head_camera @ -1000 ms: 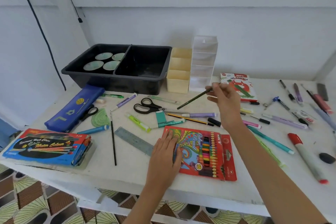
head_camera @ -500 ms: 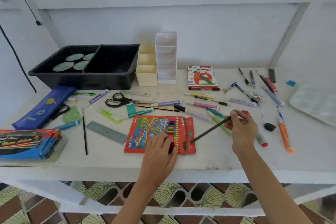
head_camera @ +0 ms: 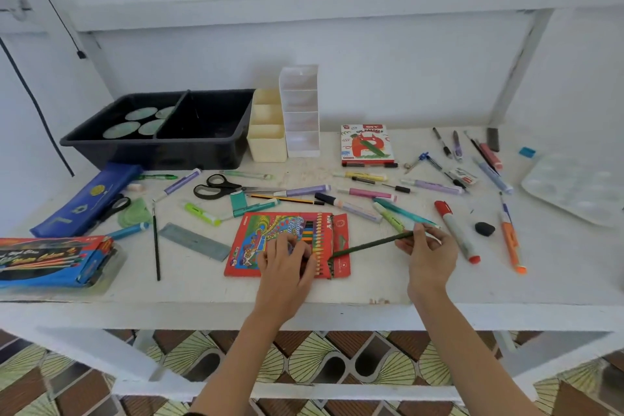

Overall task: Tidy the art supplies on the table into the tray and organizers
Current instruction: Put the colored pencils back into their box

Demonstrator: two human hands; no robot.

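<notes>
A red box of colour pencils (head_camera: 266, 235) lies open near the front of the white table (head_camera: 209, 284). My left hand (head_camera: 287, 263) rests flat on the box, fingers spread over the pencils. My right hand (head_camera: 429, 252) pinches a dark green pencil (head_camera: 371, 244) by its upper end; the pencil's tip touches the box's right side at the open flap. At the back stand the black divided tray (head_camera: 216, 149), the cream organizer (head_camera: 268, 142) and the white organizer (head_camera: 300, 111).
Markers, pens and highlighters are scattered across the table's middle and right, with black scissors (head_camera: 219, 186), a grey ruler (head_camera: 195, 241) and a red-capped marker (head_camera: 456, 230). A blue pencil case (head_camera: 84, 199) and a watercolour box (head_camera: 50, 260) lie at left, a white palette (head_camera: 574, 191) at right.
My right hand brought the green pencil down from near the organizers to the red box, its tip now at the box's right side. My left hand stayed on the box.
</notes>
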